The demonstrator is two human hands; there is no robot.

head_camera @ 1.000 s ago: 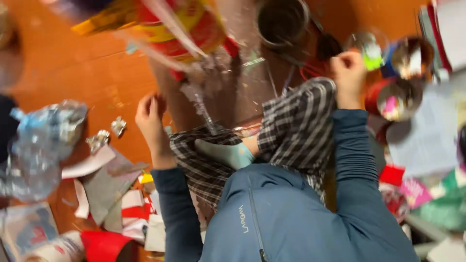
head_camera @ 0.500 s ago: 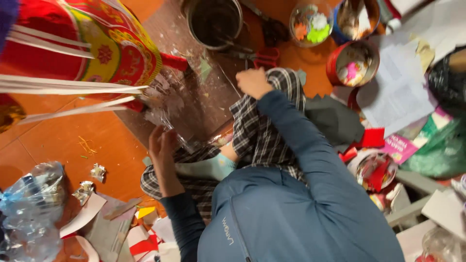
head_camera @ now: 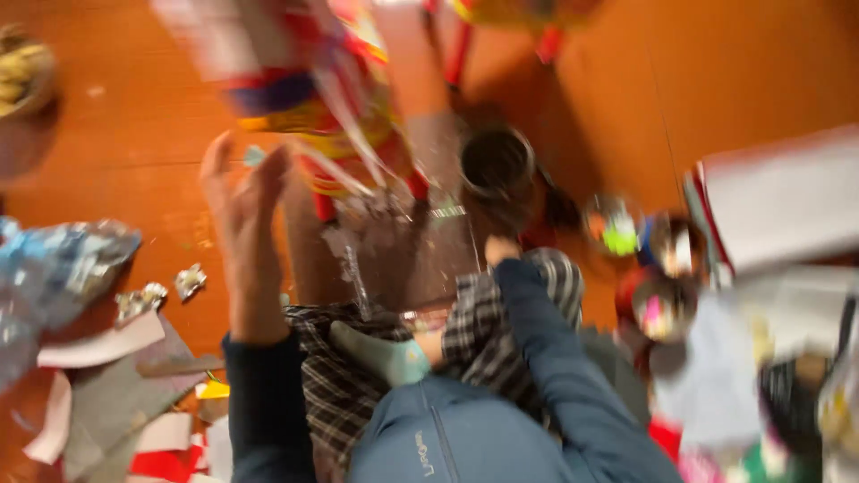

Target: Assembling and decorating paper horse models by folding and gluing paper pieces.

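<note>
I sit cross-legged on an orange floor in a blue jacket, checked trousers and a teal sock point(head_camera: 385, 356). My left hand point(head_camera: 240, 215) is raised with fingers spread and holds nothing. It is just left of a blurred red and yellow paper lantern-like object point(head_camera: 313, 107) with thin white sticks. My right hand point(head_camera: 502, 251) rests on my right knee, mostly hidden by its sleeve, and its grip is unclear. A transparent plastic sheet point(head_camera: 394, 259) lies on the floor before my legs, under the lantern. The whole view is motion-blurred.
A dark round pot point(head_camera: 497, 163) stands beyond my knee. Small bowls point(head_camera: 676, 246) with coloured bits sit to the right, beside white papers point(head_camera: 778, 206). A crumpled plastic bag point(head_camera: 54, 268), foil scraps point(head_camera: 190, 280) and cut paper pieces point(head_camera: 107, 394) lie at the left.
My left hand has lifted from beside my knee up toward the lantern, fingers spreading. The view has swung, and the lantern now sits nearer the middle top. My right hand stays on the knee.
</note>
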